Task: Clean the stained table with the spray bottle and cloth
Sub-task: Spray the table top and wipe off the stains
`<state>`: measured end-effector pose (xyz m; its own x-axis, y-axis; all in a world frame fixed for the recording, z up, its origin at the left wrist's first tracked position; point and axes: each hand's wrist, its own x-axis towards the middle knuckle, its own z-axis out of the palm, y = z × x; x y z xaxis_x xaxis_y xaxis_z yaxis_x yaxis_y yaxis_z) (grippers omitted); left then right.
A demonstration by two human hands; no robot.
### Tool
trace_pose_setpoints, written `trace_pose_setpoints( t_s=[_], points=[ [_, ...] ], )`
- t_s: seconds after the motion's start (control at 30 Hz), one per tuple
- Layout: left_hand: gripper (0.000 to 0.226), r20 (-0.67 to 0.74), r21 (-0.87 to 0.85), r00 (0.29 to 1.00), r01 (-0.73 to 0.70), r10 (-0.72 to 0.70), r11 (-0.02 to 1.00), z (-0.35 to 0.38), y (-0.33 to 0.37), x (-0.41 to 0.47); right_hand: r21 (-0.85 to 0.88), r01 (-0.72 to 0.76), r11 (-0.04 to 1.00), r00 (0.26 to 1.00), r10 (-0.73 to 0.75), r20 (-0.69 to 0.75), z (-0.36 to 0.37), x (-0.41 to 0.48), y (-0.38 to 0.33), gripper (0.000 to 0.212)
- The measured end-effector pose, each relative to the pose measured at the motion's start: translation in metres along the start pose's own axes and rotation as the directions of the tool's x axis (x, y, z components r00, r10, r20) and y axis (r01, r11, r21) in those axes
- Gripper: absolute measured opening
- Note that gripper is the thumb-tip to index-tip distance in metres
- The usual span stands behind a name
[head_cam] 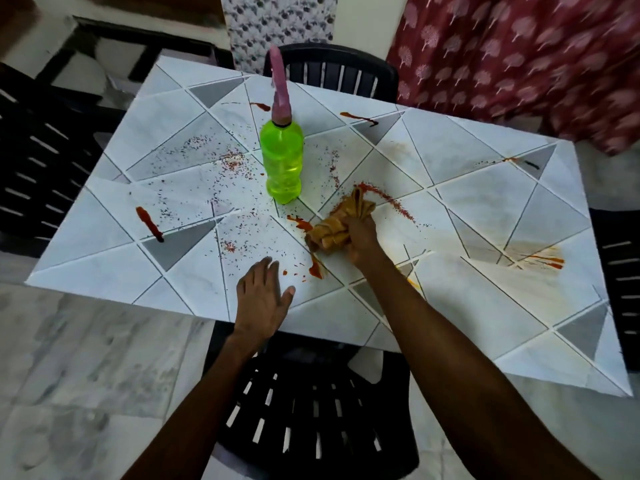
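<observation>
A white table point(450, 188) with a grey triangle pattern carries red sauce streaks and scattered red and dark specks. My right hand point(362, 239) grips a bunched tan cloth point(341, 221) and presses it on the tabletop near a red smear point(301, 221). Flat on the table near the front edge rests my left hand point(261, 296), its fingers straight. A green spray bottle point(282, 161) with a pink nozzle stands upright behind the cloth, apart from both hands.
Black plastic chairs stand at the near edge point(311, 420), the far edge point(332, 69), the left point(38, 154) and the right point(620, 285). A red patterned curtain point(536, 60) hangs at the back right. More stains lie at the left point(149, 223) and right point(543, 259).
</observation>
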<state>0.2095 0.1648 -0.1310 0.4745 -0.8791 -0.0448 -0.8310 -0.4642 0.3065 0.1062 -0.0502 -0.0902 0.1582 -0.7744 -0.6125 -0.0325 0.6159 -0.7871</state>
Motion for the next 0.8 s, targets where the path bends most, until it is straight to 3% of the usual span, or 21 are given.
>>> trace_pose_setpoints(
  t_s=[0.2, 0.33, 0.5, 0.6, 0.8],
  points=[
    [0.06, -0.031, -0.136, 0.991, -0.136, 0.133, 0.981, -0.003, 0.034, 0.028, 0.15, 0.008, 0.989, 1.0, -0.008, 0.003, -0.092, -0.053, 0.004, 0.043],
    [0.06, 0.01, -0.193, 0.975, -0.214, 0.22, 0.957, 0.004, 0.074, 0.045, 0.183, -0.002, 0.983, 0.993, 0.023, -0.116, -0.176, -0.08, 0.021, 0.051],
    [0.066, 0.08, -0.156, 0.921, -0.367, 0.382, 0.917, 0.027, 0.121, 0.047, 0.101, 0.001, 0.995, 0.935, 0.035, -0.353, -0.276, -0.098, 0.018, 0.029],
    [0.066, 0.123, -0.149, 0.909, -0.379, 0.398, 0.913, 0.035, 0.147, 0.048, 0.068, 0.018, 0.998, 0.902, 0.013, -0.431, -0.32, -0.093, 0.013, 0.032],
    [0.059, 0.106, -0.08, 0.935, -0.331, 0.339, 0.94, 0.041, 0.164, 0.054, -0.113, -0.015, 0.993, 0.938, -0.025, -0.345, -0.312, -0.056, 0.018, 0.046]
  ],
)
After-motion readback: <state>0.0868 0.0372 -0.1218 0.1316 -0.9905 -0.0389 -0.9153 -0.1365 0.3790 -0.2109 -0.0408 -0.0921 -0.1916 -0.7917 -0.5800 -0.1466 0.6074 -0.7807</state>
